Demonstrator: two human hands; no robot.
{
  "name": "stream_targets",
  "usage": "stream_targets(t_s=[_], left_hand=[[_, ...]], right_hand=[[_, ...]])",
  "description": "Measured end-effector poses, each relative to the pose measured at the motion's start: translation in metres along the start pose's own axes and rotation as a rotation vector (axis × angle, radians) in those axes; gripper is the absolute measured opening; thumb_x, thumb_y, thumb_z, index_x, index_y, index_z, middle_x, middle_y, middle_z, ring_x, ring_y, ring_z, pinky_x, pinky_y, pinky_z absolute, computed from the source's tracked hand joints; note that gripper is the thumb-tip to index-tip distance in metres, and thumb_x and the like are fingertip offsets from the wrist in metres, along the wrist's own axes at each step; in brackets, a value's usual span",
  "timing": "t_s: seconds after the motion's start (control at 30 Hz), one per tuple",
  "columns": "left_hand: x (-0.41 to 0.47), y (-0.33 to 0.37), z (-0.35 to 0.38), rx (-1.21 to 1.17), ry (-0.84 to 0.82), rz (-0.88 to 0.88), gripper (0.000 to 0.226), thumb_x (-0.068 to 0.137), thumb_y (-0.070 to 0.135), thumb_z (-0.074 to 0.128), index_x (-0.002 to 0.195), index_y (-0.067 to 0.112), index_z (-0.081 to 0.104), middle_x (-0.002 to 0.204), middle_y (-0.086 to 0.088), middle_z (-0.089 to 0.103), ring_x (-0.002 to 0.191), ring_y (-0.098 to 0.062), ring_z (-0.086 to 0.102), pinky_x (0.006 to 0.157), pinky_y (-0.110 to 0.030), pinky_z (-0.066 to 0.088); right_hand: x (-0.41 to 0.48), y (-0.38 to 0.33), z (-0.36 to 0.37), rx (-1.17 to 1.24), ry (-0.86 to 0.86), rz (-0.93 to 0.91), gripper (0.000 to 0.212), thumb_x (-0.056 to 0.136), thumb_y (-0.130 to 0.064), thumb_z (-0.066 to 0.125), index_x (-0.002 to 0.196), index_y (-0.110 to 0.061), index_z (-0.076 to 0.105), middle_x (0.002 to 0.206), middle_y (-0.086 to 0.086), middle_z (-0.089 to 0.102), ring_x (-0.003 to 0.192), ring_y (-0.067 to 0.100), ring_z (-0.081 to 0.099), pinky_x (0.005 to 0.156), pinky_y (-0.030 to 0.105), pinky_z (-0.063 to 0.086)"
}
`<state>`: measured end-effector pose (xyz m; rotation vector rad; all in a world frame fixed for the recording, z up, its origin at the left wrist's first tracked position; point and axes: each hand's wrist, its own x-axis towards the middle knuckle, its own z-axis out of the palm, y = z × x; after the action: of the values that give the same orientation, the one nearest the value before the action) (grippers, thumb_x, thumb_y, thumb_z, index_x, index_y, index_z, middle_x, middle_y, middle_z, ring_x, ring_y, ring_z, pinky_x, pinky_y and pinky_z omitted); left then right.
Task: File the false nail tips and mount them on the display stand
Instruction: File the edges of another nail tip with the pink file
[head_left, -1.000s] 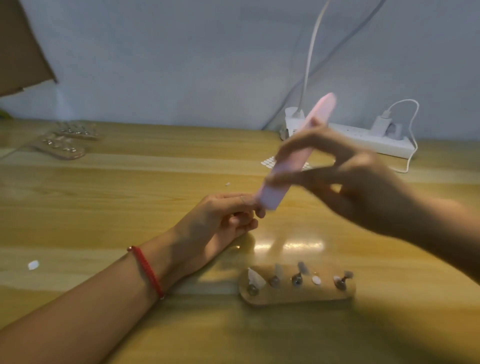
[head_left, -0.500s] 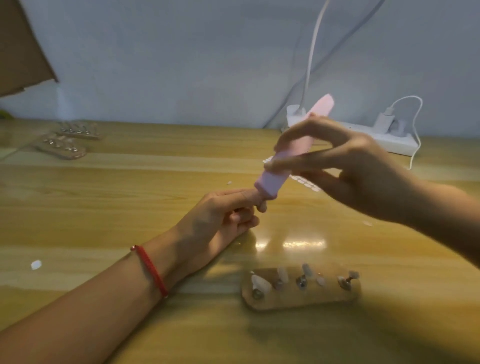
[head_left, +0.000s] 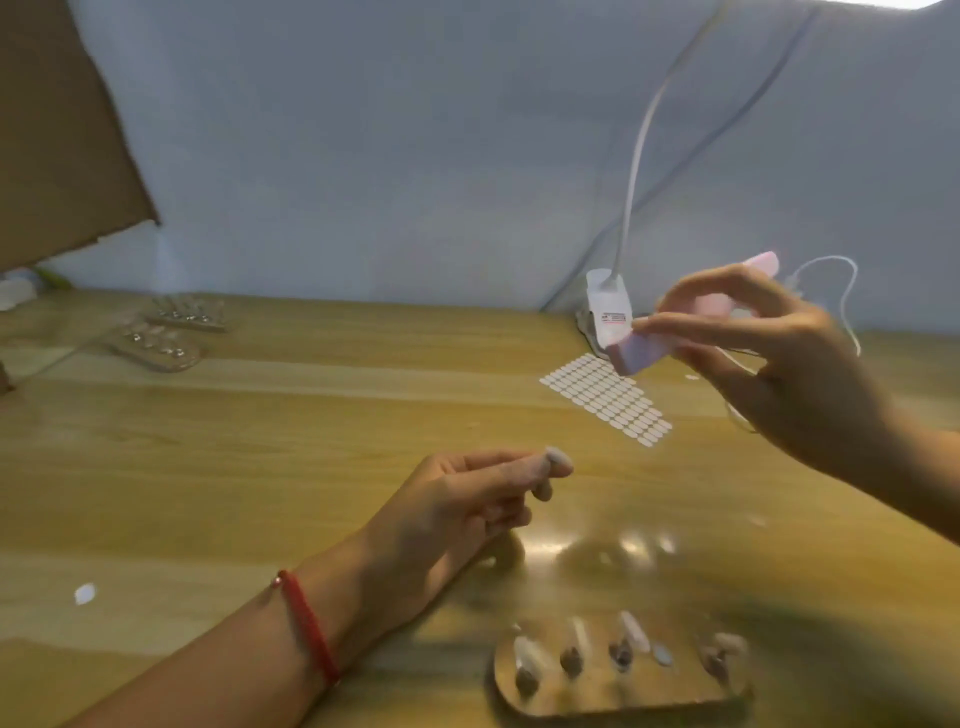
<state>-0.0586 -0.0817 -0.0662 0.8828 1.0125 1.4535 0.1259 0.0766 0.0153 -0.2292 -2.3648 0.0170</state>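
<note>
My left hand (head_left: 457, 499) rests low over the wooden table and pinches a small pale false nail tip (head_left: 558, 459) between thumb and forefinger. My right hand (head_left: 779, 358) is raised to the right and grips a pink nail file (head_left: 670, 332), its lower end pointing down-left, well apart from the tip. The oval wooden display stand (head_left: 618, 696) lies near the front edge, with several small pegs; some carry pale nail tips (head_left: 636, 631).
A sheet of white adhesive tabs (head_left: 608, 397) lies behind my hands. A white clip lamp base (head_left: 608, 312) and cables stand at the back right. Clear trays of nail tips (head_left: 156, 338) sit at the far left. A small white scrap (head_left: 85, 593) lies front left.
My right hand has lifted the file up and to the right, away from the tip that it touched before. My left hand still holds the tip, now uncovered.
</note>
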Motion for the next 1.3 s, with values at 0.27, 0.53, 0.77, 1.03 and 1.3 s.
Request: stream_targets(t_s=[0.27, 0.53, 0.77, 1.03, 1.3], left_hand=[[0.005, -0.003, 0.001, -0.040, 0.095, 0.034, 0.057, 0.043, 0.049, 0.091, 0.090, 0.019, 0.079, 0.076, 0.010, 0.068, 0.068, 0.002, 0.059, 0.064, -0.014, 0.048], [0.005, 0.000, 0.001, -0.152, 0.125, 0.006, 0.055, 0.033, 0.036, 0.097, 0.080, 0.016, 0.078, 0.075, 0.004, 0.068, 0.069, -0.003, 0.064, 0.060, -0.018, 0.051], [0.002, -0.001, 0.005, -0.152, 0.184, 0.003, 0.031, 0.054, 0.030, 0.081, 0.083, 0.019, 0.080, 0.078, 0.004, 0.072, 0.069, -0.003, 0.064, 0.061, -0.014, 0.050], [-0.002, 0.007, 0.012, -0.118, 0.159, -0.015, 0.026, 0.050, 0.024, 0.078, 0.075, 0.018, 0.080, 0.073, 0.001, 0.072, 0.066, -0.007, 0.067, 0.061, -0.016, 0.053], [-0.001, 0.005, 0.009, -0.056, 0.077, -0.037, 0.045, 0.048, 0.037, 0.092, 0.086, 0.016, 0.079, 0.073, 0.004, 0.068, 0.066, -0.005, 0.059, 0.066, -0.017, 0.051]], right_hand=[[-0.077, -0.022, 0.040, -0.034, -0.057, 0.023, 0.038, 0.091, -0.018, 0.044, 0.120, -0.032, 0.065, 0.118, 0.006, 0.061, 0.117, 0.013, 0.053, 0.118, 0.051, 0.021], [-0.077, -0.018, 0.046, 0.057, -0.029, 0.104, 0.035, 0.092, -0.019, 0.044, 0.115, -0.025, 0.069, 0.115, 0.004, 0.061, 0.112, 0.014, 0.055, 0.114, 0.048, 0.027], [-0.078, -0.017, 0.043, 0.088, 0.004, 0.123, 0.035, 0.092, -0.022, 0.045, 0.117, -0.032, 0.066, 0.115, 0.005, 0.061, 0.115, 0.009, 0.053, 0.110, 0.050, 0.031], [-0.075, -0.024, 0.038, 0.072, 0.027, 0.105, 0.037, 0.092, -0.018, 0.045, 0.123, -0.031, 0.059, 0.118, 0.005, 0.059, 0.116, 0.015, 0.054, 0.112, 0.054, 0.028], [-0.059, -0.033, 0.018, -0.054, 0.083, -0.138, 0.030, 0.096, -0.023, 0.045, 0.125, -0.030, 0.051, 0.127, 0.002, 0.048, 0.131, 0.009, 0.041, 0.118, 0.047, 0.022]])
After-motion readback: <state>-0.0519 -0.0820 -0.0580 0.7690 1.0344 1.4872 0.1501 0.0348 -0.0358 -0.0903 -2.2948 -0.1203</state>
